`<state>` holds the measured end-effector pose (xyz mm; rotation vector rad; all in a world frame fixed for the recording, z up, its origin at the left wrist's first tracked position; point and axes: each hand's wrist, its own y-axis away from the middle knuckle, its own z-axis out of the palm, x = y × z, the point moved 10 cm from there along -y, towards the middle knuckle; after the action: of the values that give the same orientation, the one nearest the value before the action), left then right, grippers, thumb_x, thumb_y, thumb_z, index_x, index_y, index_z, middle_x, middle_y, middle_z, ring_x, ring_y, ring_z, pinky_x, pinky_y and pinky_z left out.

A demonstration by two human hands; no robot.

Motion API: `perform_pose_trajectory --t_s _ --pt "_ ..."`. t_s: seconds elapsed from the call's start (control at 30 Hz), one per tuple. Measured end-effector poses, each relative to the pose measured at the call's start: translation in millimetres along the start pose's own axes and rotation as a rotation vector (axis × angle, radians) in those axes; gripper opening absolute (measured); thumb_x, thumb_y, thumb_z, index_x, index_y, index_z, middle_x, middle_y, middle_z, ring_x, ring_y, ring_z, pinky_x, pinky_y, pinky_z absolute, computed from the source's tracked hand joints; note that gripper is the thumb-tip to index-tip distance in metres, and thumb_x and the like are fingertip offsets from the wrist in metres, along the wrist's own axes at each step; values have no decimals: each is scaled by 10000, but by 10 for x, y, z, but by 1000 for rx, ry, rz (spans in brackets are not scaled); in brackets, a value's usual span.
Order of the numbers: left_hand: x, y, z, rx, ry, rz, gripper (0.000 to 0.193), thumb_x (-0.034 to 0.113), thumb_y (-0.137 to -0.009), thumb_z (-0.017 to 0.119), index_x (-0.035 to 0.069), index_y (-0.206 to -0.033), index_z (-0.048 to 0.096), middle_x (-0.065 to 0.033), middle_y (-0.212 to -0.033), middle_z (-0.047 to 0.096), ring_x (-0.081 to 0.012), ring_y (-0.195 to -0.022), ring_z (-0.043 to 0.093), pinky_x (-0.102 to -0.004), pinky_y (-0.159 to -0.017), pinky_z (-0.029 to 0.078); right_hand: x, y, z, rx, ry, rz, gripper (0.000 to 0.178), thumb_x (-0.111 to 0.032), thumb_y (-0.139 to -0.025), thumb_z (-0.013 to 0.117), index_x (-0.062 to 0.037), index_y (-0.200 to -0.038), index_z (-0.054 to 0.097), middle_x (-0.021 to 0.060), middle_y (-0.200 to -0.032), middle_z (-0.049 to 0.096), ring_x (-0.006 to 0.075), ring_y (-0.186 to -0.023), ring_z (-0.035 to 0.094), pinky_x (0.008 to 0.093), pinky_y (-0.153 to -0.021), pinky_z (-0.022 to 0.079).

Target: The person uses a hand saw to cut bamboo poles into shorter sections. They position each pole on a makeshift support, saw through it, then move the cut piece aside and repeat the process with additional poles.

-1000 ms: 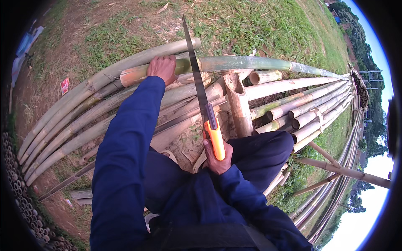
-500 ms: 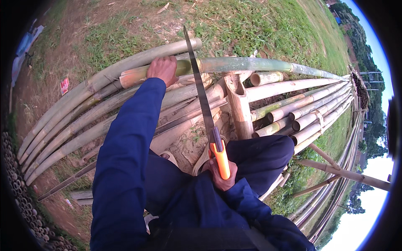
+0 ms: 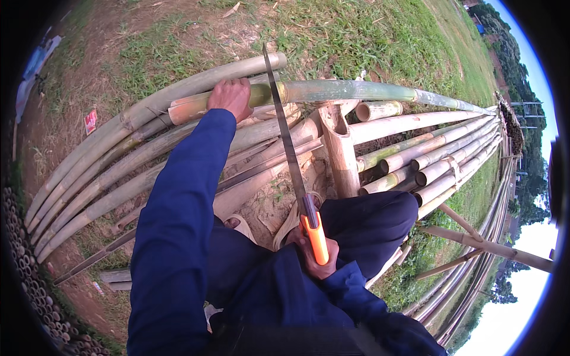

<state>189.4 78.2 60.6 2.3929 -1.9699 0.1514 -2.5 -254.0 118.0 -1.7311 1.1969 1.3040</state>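
Note:
My left hand (image 3: 230,98) is wrapped over a green bamboo pole (image 3: 350,90) close to its orange-brown cut end. In my right hand (image 3: 321,258) is a hand saw (image 3: 288,142), gripped by its orange handle. The long dark blade points away from me and crosses the pole just right of my left hand, near a node. Whether the teeth have cut into the bamboo cannot be made out. A notched upright bamboo post (image 3: 339,151) stands under the pole, right of the blade.
Several long bamboo poles (image 3: 89,172) spread to the left. More cut poles (image 3: 439,169) lie stacked at right, past my bent knee. Many bamboo ends (image 3: 41,291) are piled at the lower left. A bamboo crossbar frame (image 3: 493,249) stands at the right. Grass (image 3: 368,35) lies beyond.
The saw and my right hand have shifted slightly toward me, drawing the blade back across the pole. My left hand stays in place on the bamboo.

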Motion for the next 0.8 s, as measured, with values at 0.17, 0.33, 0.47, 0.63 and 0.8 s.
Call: perform_pose_trajectory --t_s 0.17,0.33,0.47,0.63,0.8 --pt "57 -95 -9 -100 35 -17 604 366 -751 861 3 -1166 615 -205 -1080 740 -372 -1074 699 -446 -1000 519 -49 -1245 484 12 39 -44 207 -144 -991 713 27 -882 674 -6 -612 537 58 -574 488 275 -529 408" --pt "-35 -15 -29 -55 5 13 621 377 -740 853 -17 -1169 638 -198 -1071 746 -320 -1015 736 -403 -989 529 66 -622 269 18 -178 125 133 -100 -988 709 26 -950 690 -34 -643 550 46 -558 469 268 -509 391" --pt "-4 -4 20 -96 42 -14 598 355 -743 867 10 -1168 627 -198 -1110 737 -352 -1091 698 -440 -1003 516 -125 172 -72 24 -13 -55 63 -32 -975 686 26 -949 687 5 -676 627 78 -602 583 265 -564 471" --pt "53 -108 -13 -106 57 -11 612 362 -745 870 2 -1173 623 -219 -1077 742 -355 -1075 703 -439 -1008 509 -34 -1314 412 -45 7 37 176 -131 -993 708 30 -930 672 -11 -657 579 54 -606 512 268 -548 417" --pt "-85 -79 -117 -118 39 -23 587 346 -746 849 -17 -1156 637 -214 -1052 752 -333 -1013 733 -416 -985 528 82 -833 342 -61 -110 140 174 -125 -991 715 41 -1043 701 -34 -712 573 46 -635 488 263 -561 415"
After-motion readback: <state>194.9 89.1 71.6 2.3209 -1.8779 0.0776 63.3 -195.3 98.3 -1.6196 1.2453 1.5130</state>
